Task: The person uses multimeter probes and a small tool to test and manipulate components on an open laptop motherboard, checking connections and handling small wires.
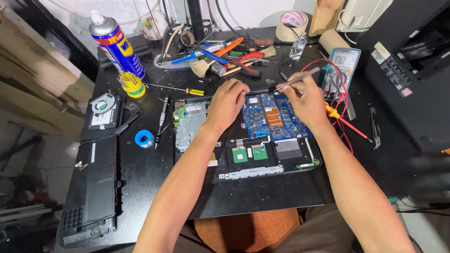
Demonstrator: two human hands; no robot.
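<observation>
An opened laptop base (pixel 262 175) lies on the black table with its blue motherboard (pixel 267 117) exposed. My left hand (pixel 227 103) rests curled on the laptop's upper edge, left of the motherboard, pressing down with nothing in it that I can see. My right hand (pixel 304 98) grips metal tweezers (pixel 297 79), whose tips point down-left at the top edge of the motherboard near my left fingers.
A multimeter (pixel 344 63) with red and black leads sits right of my hand. Spray can (pixel 115 42), yellow bit holder (pixel 132 84), screwdrivers (pixel 161 115), blue tape roll (pixel 144 138), cooling fan (pixel 103 107), laptop cover (pixel 91 192), brush and pliers (pixel 234 61) crowd the table. A black device (pixel 412 75) stands right.
</observation>
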